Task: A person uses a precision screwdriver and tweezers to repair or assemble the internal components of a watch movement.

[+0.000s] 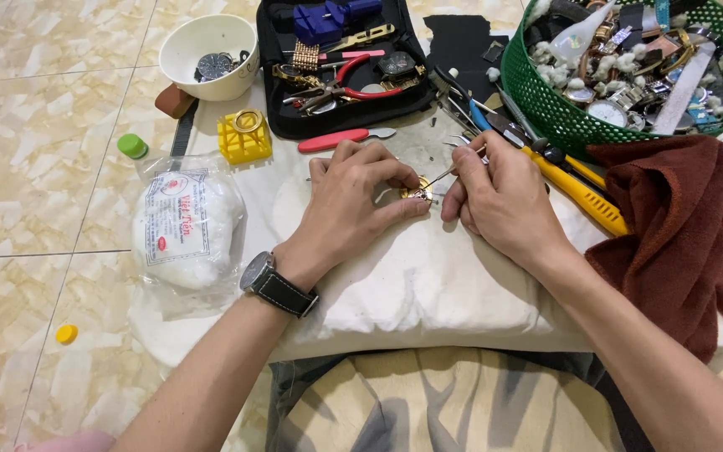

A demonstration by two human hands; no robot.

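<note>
My left hand (351, 197) pinches a small gold watch case (417, 189) against a white cushion (428, 276), fingers curled over it. A dark-strapped wristwatch (271, 282) sits on that wrist. My right hand (495, 201) grips thin metal tweezers (455, 170) whose tip touches the gold case. Both hands meet at the middle of the cushion.
A black tool case (274, 50) with red pliers lies behind. A white bowl (179, 46), yellow holder block (243, 142) and bagged cotton (186, 226) are at left. At right stand a green basket (562, 117) of watches, a yellow-handled tool (583, 197) and a maroon towel (688, 226).
</note>
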